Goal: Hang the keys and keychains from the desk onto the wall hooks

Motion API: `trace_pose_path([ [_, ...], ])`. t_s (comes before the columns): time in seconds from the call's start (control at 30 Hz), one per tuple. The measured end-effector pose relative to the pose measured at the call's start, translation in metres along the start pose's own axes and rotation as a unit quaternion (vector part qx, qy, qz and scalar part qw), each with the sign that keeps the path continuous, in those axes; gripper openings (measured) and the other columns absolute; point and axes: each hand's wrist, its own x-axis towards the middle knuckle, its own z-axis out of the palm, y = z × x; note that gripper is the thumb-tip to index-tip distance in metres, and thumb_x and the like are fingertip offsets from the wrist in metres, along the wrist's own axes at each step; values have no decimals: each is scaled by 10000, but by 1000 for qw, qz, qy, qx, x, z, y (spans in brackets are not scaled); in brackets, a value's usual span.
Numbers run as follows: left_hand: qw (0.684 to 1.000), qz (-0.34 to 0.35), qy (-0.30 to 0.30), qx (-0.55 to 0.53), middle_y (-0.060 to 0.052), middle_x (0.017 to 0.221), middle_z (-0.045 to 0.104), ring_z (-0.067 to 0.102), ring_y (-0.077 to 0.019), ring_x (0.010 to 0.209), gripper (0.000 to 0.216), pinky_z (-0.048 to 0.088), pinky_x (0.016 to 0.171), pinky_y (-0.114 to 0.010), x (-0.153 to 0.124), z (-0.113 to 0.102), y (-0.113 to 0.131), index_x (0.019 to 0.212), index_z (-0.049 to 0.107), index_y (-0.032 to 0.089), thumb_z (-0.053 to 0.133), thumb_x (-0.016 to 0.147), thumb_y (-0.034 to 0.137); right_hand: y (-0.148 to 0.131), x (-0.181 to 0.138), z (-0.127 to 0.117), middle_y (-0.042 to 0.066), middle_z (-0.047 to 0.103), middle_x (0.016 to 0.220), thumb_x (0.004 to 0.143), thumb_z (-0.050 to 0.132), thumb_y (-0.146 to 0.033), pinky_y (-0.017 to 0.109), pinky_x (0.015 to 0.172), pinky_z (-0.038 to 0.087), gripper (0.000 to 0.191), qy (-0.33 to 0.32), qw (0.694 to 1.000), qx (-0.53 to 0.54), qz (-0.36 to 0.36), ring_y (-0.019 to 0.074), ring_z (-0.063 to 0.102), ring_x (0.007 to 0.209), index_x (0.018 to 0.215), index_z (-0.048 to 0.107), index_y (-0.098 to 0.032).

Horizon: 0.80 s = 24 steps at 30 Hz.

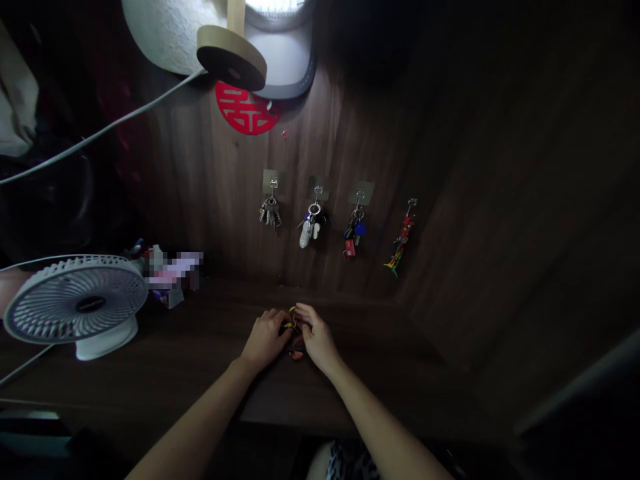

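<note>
My left hand (pixel 265 340) and my right hand (pixel 319 343) meet over the wooden desktop, close to its middle. Between them is a thin yellow cord (pixel 293 320), pinched by the curled fingers of both hands. A small reddish-brown object (pixel 297 352) lies under the cord between my palms; dim light and my fingers hide what kind it is. On the back panel above hang key bunches (pixel 271 213) on hooks, and at the right a red braided strap (pixel 405 230) with yellow and green ends.
At the left of the wooden desktop (pixel 390 373) stands a white fan (pixel 90 303), with small boxes (pixel 173 295) beside it. Overhead are a lit lamp (pixel 285 63) and a round tan-edged piece (pixel 233 57). A white cable (pixel 125 119) crosses the upper left. A red paper cutout (pixel 245 110) is on the panel.
</note>
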Motion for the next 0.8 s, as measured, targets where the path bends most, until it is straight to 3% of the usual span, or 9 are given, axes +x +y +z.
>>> trace_pose_path([
  [0.13, 998, -2, 19, -57, -50, 916, 639, 570, -198, 912, 137, 413, 831, -309, 1, 0, -1, 844, 585, 197, 461, 799, 162, -1, -2, -3, 35, 660, 1058, 691, 394, -34, 360, 933, 459, 490, 25, 1000, -15, -1, 149, 611, 1010, 1106, 555, -237],
  [0.47, 948, -97, 99, -286, -10, 784, 643, 593, -164, 750, 215, 439, 699, -254, 5, -8, -7, 804, 581, 191, 461, 802, 370, -7, -3, -7, 38, 654, 1051, 690, 395, -30, 356, 939, 446, 494, 66, 995, -57, -39, 159, 600, 1012, 1113, 552, -228],
  [0.67, 881, -106, 39, -459, 4, 711, 628, 585, -144, 687, 244, 462, 669, -243, 3, -13, 0, 807, 574, 168, 536, 758, 403, -11, -5, -8, 47, 567, 1226, 726, 443, -73, 377, 985, 406, 540, 64, 992, -83, -72, 176, 512, 1141, 1237, 491, -242],
  [0.8, 865, -101, -6, -491, -1, 713, 634, 587, -141, 681, 250, 473, 673, -245, 1, -17, 7, 815, 592, 160, 576, 739, 398, -19, -8, -10, 31, 560, 1240, 759, 490, -124, 378, 994, 394, 520, 68, 989, -83, -98, 183, 493, 1158, 1255, 484, -277],
])
